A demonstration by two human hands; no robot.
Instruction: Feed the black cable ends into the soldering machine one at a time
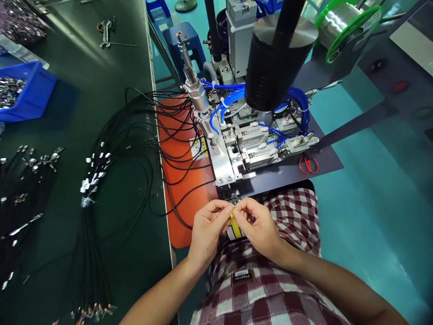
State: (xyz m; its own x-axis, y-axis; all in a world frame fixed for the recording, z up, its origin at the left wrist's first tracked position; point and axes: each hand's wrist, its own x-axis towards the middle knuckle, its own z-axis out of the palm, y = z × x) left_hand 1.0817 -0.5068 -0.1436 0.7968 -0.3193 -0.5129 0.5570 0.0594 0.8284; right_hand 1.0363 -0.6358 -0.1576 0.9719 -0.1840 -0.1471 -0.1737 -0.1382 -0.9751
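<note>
My left hand (209,228) and my right hand (260,229) meet in front of my lap, just short of the machine's near end. Both are closed in a pinch, thumbs against fingertips, almost touching each other. Whatever lies between the fingertips is too small to make out; a thin pale strand seems to show there. Right beyond the fingers stands the metal machine (225,169) with its clamps and blue air tubes (233,97). Black cables (182,169) run into its left side across an orange board (182,212).
On the dark table (135,271) lie a tied bundle of black cables (88,234), a blue bin (37,90) of small metal parts and a wrench (106,34). Red-handled scissors (308,165) rest right of the machine. A solder wire spool (348,25) and a black cylinder (275,67) stand above.
</note>
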